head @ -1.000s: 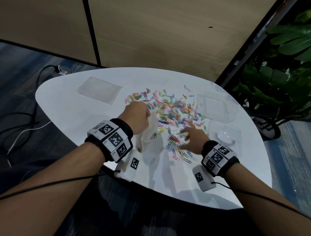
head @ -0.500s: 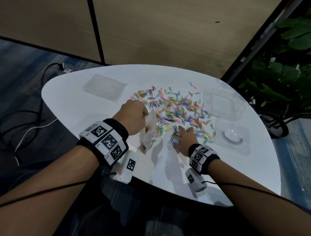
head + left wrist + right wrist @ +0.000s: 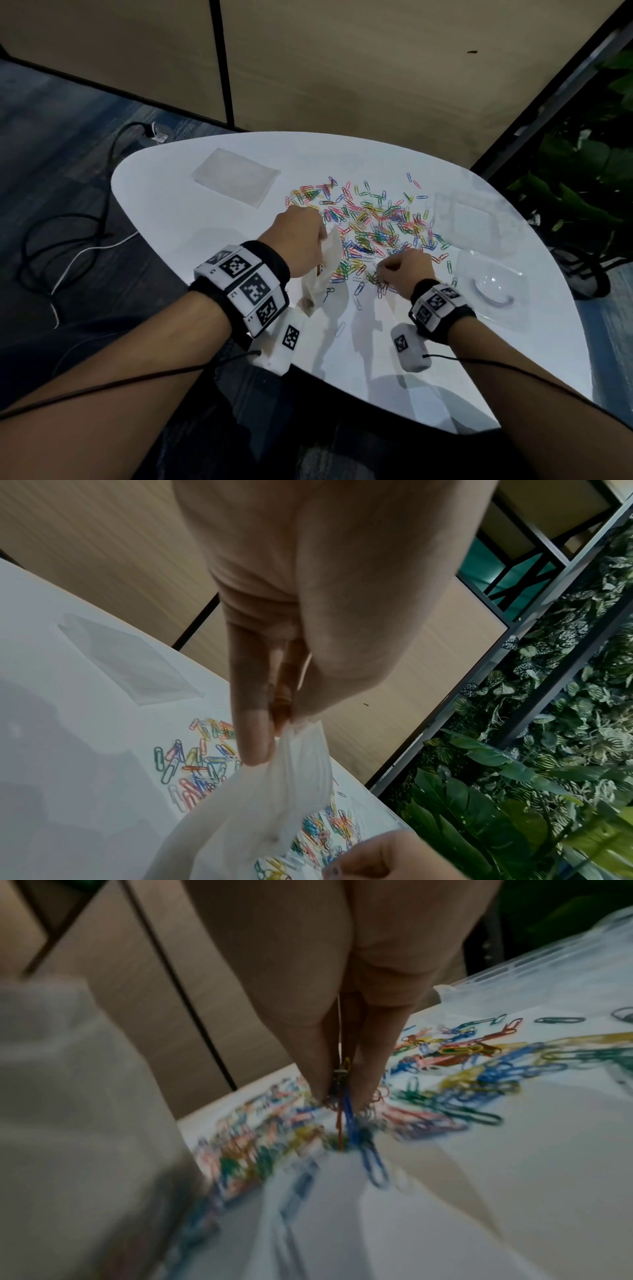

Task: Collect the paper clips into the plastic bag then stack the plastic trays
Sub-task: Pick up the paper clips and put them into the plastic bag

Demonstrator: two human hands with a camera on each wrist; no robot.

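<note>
Many coloured paper clips (image 3: 376, 222) lie scattered over the white table (image 3: 191, 236). My left hand (image 3: 296, 241) pinches the top edge of a clear plastic bag (image 3: 323, 270), which hangs down to the table; a few clips show inside it. In the left wrist view the left fingers (image 3: 253, 729) pinch the bag (image 3: 274, 799) at its rim. My right hand (image 3: 399, 274) is just right of the bag and pinches a small bunch of paper clips (image 3: 346, 1115) lifted off the pile. Clear plastic trays sit at back left (image 3: 236, 178), at right (image 3: 469, 222) and at near right (image 3: 489, 291).
The table's near edge (image 3: 376, 411) curves in front of me. Black and white cables (image 3: 68, 233) lie on the floor to the left. A leafy plant (image 3: 582, 192) stands past the table on the right. Beige wall panels are behind.
My right hand has drawn in from the pile toward the bag and closed its fingers on a bunch of clips. The left hand still holds the bag upright.
</note>
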